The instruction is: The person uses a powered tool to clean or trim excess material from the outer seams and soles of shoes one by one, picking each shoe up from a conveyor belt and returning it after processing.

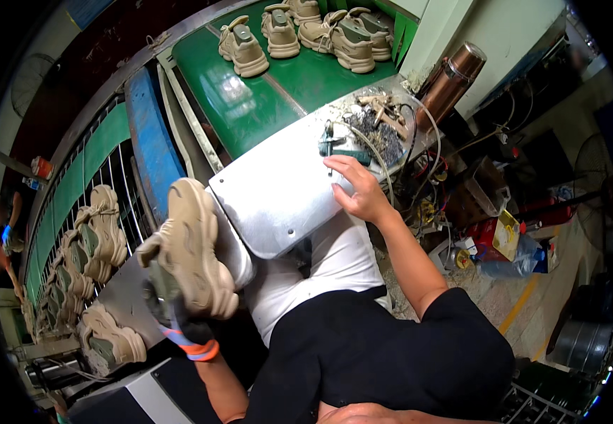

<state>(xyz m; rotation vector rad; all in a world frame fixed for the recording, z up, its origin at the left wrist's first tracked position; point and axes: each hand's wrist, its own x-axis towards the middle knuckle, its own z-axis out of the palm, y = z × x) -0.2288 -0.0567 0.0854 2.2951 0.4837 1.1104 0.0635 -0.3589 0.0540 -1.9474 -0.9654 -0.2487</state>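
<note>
The plate [271, 201] is smooth metal; the green surface [250, 106] glossy; the flask [449, 83] shiny; the held shoe [192, 244] matt.

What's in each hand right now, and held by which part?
The gloved left hand holds a tan shoe around its heel end; the exact grip is partly hidden. The open right hand is at a metal tool, no hold evident.
</note>
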